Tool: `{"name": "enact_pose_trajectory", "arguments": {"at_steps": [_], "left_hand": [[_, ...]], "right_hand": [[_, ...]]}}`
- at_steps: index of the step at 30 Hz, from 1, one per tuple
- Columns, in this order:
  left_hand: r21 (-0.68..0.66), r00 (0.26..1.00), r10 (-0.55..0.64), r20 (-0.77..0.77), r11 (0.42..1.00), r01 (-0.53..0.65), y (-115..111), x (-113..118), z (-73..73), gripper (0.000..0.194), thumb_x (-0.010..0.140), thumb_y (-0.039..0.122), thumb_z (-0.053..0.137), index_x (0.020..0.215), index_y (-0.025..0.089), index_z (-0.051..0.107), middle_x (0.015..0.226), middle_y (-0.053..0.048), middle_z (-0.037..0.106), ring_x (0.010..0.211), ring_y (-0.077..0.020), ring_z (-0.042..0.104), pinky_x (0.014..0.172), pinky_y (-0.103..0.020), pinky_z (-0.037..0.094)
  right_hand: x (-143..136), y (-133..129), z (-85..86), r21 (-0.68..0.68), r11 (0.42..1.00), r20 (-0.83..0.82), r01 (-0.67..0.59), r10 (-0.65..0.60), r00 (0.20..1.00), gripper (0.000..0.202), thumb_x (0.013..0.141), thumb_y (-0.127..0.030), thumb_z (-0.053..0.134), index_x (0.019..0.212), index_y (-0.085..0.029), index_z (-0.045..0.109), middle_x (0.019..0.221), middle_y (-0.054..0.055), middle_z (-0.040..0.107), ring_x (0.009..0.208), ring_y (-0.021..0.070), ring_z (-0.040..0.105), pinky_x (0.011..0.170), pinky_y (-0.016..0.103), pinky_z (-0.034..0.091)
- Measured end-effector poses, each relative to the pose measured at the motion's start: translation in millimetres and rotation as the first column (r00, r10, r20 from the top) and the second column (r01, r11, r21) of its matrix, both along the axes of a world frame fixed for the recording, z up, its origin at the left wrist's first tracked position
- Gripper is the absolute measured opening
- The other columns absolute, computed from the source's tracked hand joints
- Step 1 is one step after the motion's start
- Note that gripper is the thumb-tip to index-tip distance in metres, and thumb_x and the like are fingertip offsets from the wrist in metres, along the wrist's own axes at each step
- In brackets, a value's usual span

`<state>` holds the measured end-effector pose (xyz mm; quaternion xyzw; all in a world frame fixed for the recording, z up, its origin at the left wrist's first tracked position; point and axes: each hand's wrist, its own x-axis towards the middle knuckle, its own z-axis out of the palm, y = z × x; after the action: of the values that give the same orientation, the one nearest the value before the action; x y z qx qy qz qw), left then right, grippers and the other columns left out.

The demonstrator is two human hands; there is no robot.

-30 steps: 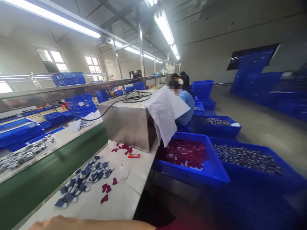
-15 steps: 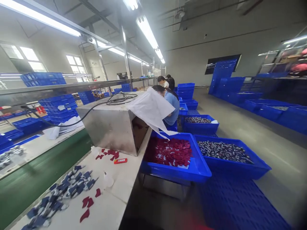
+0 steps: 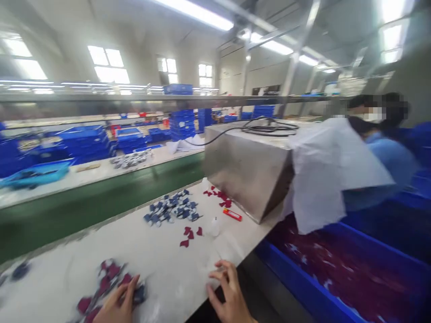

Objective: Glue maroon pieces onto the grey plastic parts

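My left hand [image 3: 117, 303] is low over the table, its fingers drawn together among a small pile of maroon pieces [image 3: 109, 271]. A dark navy piece [image 3: 140, 294] shows right beside the fingertips; blur hides whether they grip it. At the table's near edge, my right hand [image 3: 230, 294] has its fingers bent and apart, holding nothing. Beyond the hands lie several loose maroon pieces [image 3: 191, 234] and a heap of navy-and-white pieces [image 3: 171, 207]. A small translucent bottle [image 3: 214, 226] and a red-and-yellow stick-shaped item [image 3: 232, 215] are farther along the table.
A metal box [image 3: 247, 166] with a coiled black cable [image 3: 269, 128] stands on the table, a white sheet [image 3: 318, 179] hanging from its side. To the right is a blue bin [image 3: 303, 273] of maroon pieces. A person in blue [image 3: 392, 157] sits beyond the sheet.
The view has swung left and down, so the box and bin now appear farther right. Both my hands have come into view over the table, with the maroon pile near the left one.
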<state>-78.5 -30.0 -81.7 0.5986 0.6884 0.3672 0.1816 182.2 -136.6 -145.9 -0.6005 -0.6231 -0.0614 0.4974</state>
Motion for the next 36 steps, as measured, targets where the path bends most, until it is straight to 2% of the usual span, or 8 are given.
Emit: {"name": "enact_pose_trajectory", "arguments": {"at_steps": [3,7,12,17,21,28,32,36], "left_hand": [[-0.095,0.995,0.038,0.096,0.995,-0.028,-1,-11,-3.6,0.035,0.068,0.057,0.063,0.070,0.025,0.075,0.075,-0.006,0.077,0.074,-0.0325,0.073,0.070,-0.043,0.060],[-0.174,0.911,-0.102,0.399,0.967,0.184,-13,-23,-4.6,0.048,0.056,0.049,0.079,0.095,0.021,0.077,0.104,-0.009,0.077,0.082,-0.0289,0.076,0.075,-0.038,0.063],[-0.022,0.907,-0.149,0.394,0.985,0.172,-24,-28,-21.1,0.025,0.067,0.043,0.076,0.083,0.024,0.079,0.092,-0.006,0.079,0.086,-0.0273,0.074,0.074,-0.036,0.063],[0.066,0.942,-0.202,0.269,0.979,0.191,-29,2,-30.1,0.014,0.075,0.029,0.074,0.087,0.025,0.079,0.092,-0.005,0.079,0.090,-0.0273,0.070,0.082,-0.042,0.058],[0.053,0.944,-0.225,0.241,0.974,0.219,-26,22,-30.7,0.019,0.071,0.013,0.078,0.086,0.025,0.077,0.088,-0.003,0.078,0.108,-0.0300,0.062,0.095,-0.048,0.053],[-0.019,0.939,-0.240,0.247,0.967,0.253,-27,21,-31.6,0.026,0.070,0.004,0.078,0.087,0.024,0.076,0.090,-0.003,0.077,0.115,-0.0285,0.059,0.095,-0.044,0.053],[-0.013,0.940,-0.258,0.223,0.963,0.268,-27,22,-30.2,0.023,0.073,0.007,0.077,0.088,0.023,0.074,0.089,-0.003,0.076,0.114,-0.0284,0.058,0.096,-0.044,0.052],[-0.003,0.942,-0.266,0.206,0.962,0.272,-26,23,-32.7,0.022,0.073,0.007,0.078,0.088,0.022,0.073,0.090,-0.004,0.076,0.113,-0.0293,0.058,0.096,-0.045,0.051]], "right_hand": [[-7,15,12.8,-0.072,0.993,0.012,0.090,-0.090,0.996,0.019,0.088,-0.030,0.064,0.105,-0.027,0.070,0.128,0.012,0.043,0.119,0.0318,0.049,0.092,0.049,0.052],[-23,49,27.4,-0.142,0.971,0.012,0.191,-0.191,0.982,0.026,0.086,-0.047,0.065,0.100,-0.029,0.077,0.147,0.010,0.025,0.135,0.0422,0.027,0.102,0.063,0.038],[-7,84,18.9,-0.213,0.896,-0.078,0.390,-0.414,0.907,0.043,0.085,-0.057,0.060,0.103,-0.023,0.078,0.149,0.015,0.024,0.136,0.0451,0.019,0.106,0.064,0.029],[18,96,8.7,-0.314,0.913,-0.143,0.259,-0.315,0.938,0.063,0.078,-0.056,0.063,0.122,-0.012,0.068,0.117,0.020,0.054,0.120,0.0399,0.042,0.102,0.060,0.036],[-9,81,18.7,-0.171,0.985,-0.447,0.017,-0.093,0.890,0.071,0.075,-0.043,0.072,0.139,-0.021,0.051,0.109,0.010,0.062,0.087,0.0224,0.062,0.087,0.044,0.051],[-71,50,17.2,0.049,0.998,-0.683,-0.031,0.056,0.728,0.039,0.080,-0.044,0.072,0.106,-0.017,0.062,0.059,-0.006,0.055,0.037,0.0092,0.047,0.041,0.024,0.042],[-65,51,12.6,-0.062,0.984,-0.548,-0.168,0.107,0.829,0.054,0.082,-0.064,0.057,0.094,-0.013,0.073,0.069,0.007,0.068,0.052,0.0172,0.061,0.049,0.030,0.050],[-61,53,19.7,-0.149,0.970,-0.639,-0.190,0.053,0.768,0.048,0.077,-0.059,0.069,0.084,-0.012,0.074,0.069,0.008,0.071,0.059,0.0202,0.065,0.051,0.030,0.052]]}}
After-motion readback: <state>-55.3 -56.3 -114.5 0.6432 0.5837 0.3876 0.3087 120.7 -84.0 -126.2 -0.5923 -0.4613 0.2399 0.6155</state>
